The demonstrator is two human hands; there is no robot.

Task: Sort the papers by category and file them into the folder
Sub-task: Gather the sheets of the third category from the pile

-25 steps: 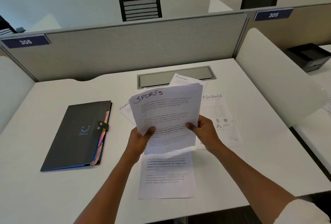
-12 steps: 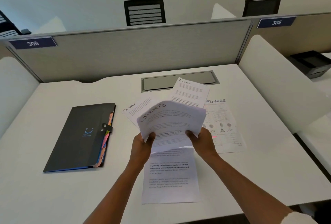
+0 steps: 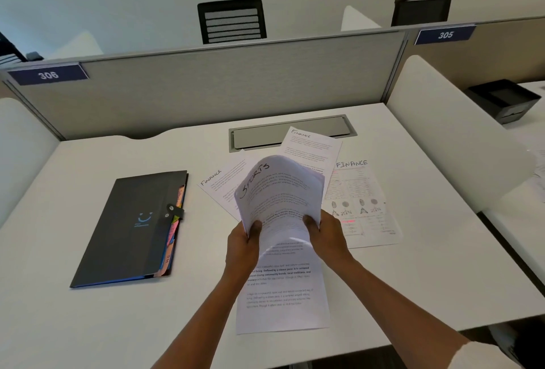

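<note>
A stack of papers (image 3: pixel 280 191) with "SPORTS" handwritten on top bends forward over the white desk (image 3: pixel 88 324). My left hand (image 3: pixel 243 243) grips its lower left edge and my right hand (image 3: pixel 326 234) grips its lower right edge. Three sheets marked "FINANCE" lie fanned on the desk behind the stack: one at the left (image 3: pixel 219 184), one at the back (image 3: pixel 314 146), one with charts at the right (image 3: pixel 361 200). Another printed sheet (image 3: pixel 281 298) lies flat below my hands. The dark expanding folder (image 3: pixel 129 230) with coloured tabs lies closed, buckled, to the left.
A grey cable hatch (image 3: pixel 265 134) is set into the desk's back. A grey partition (image 3: pixel 206 88) stands behind, white side dividers (image 3: pixel 448 133) at left and right. A black tray (image 3: pixel 504 100) sits on the neighbouring desk. Two black chairs (image 3: pixel 231 21) stand beyond the partition.
The stack has tipped forward and lower, its top curling away from me, uncovering the finance sheets behind it. Both hands kept their hold.
</note>
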